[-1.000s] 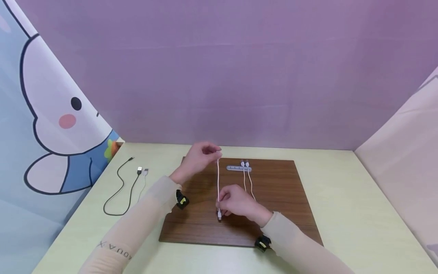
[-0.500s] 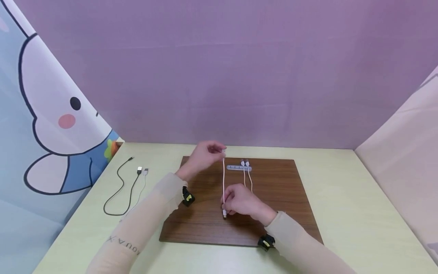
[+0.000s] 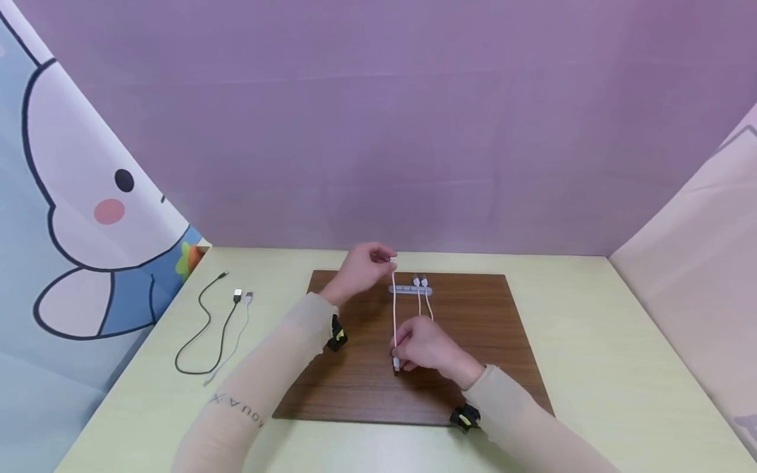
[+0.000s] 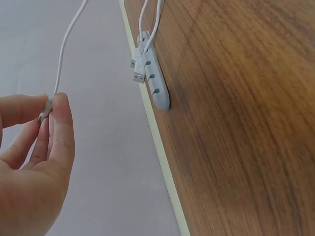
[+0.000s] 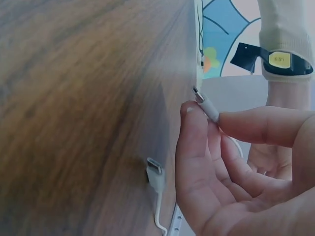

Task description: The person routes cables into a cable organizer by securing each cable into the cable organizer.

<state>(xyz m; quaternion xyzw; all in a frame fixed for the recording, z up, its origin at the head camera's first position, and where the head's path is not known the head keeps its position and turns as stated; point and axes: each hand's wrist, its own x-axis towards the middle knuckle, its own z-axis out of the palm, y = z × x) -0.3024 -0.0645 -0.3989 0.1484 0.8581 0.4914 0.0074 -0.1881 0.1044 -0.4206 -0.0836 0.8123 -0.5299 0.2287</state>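
Between my hands a white USB cable (image 3: 394, 305) stretches nearly straight over the brown wood-grain board (image 3: 337, 394). My left hand (image 3: 359, 270) pinches its USB-A plug (image 4: 45, 112) between thumb and fingertips, beyond the board's far edge. Lower down, my right hand (image 3: 427, 345) pinches the other end, where a small USB-C style plug (image 5: 205, 104) sticks out past the fingertips. A grey-blue slotted cable clip (image 4: 156, 81) lies along the far edge of the board. Two white cables sit in its slots at one end; several other slots hold nothing. The held cable crosses the clip's left end in the head view.
On the pale table (image 3: 609, 368), left of the board, lie a looped black USB cable (image 3: 208, 316) and a thin white cable (image 3: 246, 315). A white plug (image 5: 155, 178) of another cable rests on the board near my right hand. A purple cloth (image 3: 378, 131) hangs behind the table.
Both hands have moved to the right with the white cable stretched between them. Its upper part now overlaps the left end of the clip in the head view.
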